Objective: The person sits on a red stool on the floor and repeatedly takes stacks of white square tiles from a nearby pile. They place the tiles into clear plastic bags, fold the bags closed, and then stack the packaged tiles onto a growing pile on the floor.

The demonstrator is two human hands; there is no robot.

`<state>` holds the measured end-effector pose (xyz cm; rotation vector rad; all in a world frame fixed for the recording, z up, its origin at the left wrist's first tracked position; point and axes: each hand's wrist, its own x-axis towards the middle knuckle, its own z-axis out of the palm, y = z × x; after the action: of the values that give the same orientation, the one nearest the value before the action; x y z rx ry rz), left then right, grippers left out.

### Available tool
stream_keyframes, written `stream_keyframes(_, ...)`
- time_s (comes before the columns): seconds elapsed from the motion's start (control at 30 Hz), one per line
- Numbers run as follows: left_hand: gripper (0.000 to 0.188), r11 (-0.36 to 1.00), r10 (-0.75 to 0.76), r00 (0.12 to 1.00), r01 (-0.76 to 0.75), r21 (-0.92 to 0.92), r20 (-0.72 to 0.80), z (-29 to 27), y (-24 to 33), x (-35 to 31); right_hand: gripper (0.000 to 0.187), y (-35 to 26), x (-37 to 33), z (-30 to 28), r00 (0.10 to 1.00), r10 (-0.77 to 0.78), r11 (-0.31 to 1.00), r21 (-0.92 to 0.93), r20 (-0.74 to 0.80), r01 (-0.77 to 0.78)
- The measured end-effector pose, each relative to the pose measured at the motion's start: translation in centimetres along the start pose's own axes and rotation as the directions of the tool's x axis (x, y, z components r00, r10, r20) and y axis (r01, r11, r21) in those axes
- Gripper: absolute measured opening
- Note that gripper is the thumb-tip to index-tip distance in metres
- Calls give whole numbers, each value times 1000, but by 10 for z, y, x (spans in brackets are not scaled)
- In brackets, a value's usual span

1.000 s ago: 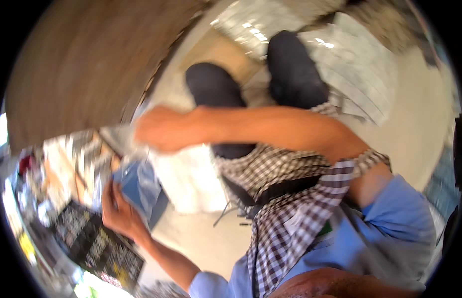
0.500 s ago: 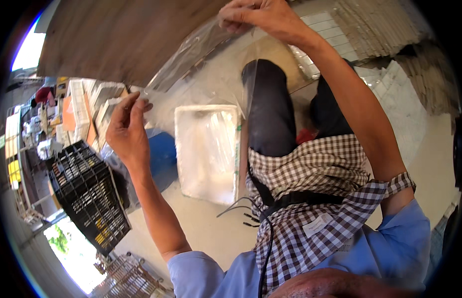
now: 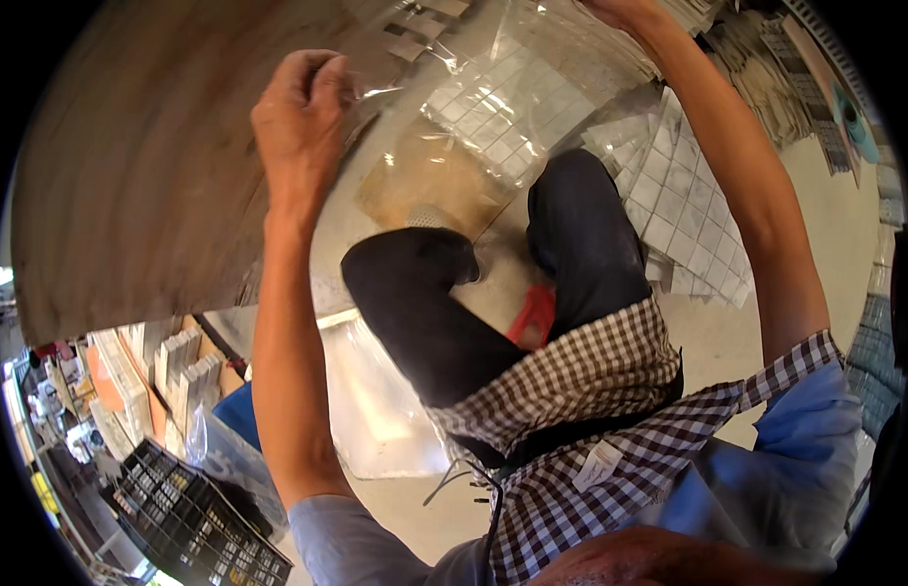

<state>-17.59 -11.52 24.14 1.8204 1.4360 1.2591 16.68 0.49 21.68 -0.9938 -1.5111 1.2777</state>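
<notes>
Thumb and fingers of my left hand point(image 3: 303, 112) are pinched together on the edge of a clear plastic bag point(image 3: 381, 92), above the brown board. The see-through plastic spreads to the right toward my right hand point(image 3: 622, 12). That hand is at the top edge of the view, with its fingertips cut off; it appears closed on the bag's other side. Beneath and behind the plastic lie a sheet of pale mosaic tiles point(image 3: 513, 107) and a tan square sheet point(image 3: 430, 181). My knees, in dark trousers, are below the plastic.
A large brown board point(image 3: 132, 186) fills the upper left. A white foam box point(image 3: 376, 420) stands beside my left leg, near a black crate point(image 3: 195, 523). More marbled tile sheets point(image 3: 693, 195) and stacked sheets point(image 3: 757, 83) lie at the right. Something red point(image 3: 535, 313) shows between my legs.
The view has swung right, bringing the tile sheets further in and shifting the foam box down. Both hands have moved up in the picture with the bag between them.
</notes>
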Motion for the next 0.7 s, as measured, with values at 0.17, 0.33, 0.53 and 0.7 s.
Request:
stream_keyframes(0.17,16,982,-126,979,145,-119,159,105,-74,22,25,84,-8,-67,978,207,974,-87,-27,-209)
stream_keyframes(0.33,17,976,-182,921,213,-53,344,197,-156,25,26,173,-16,-114,855,488,835,-190,-173,-516)
stream_keyframes(0.53,17,969,-15,909,-88,229,416,250,-217,35,13,260,-16,-150,831,546,787,-275,-106,-552)
stream_keyframes(0.7,19,981,-184,830,184,53,526,278,-219,20,9,298,-22,-162,893,450,791,-452,-26,-412)
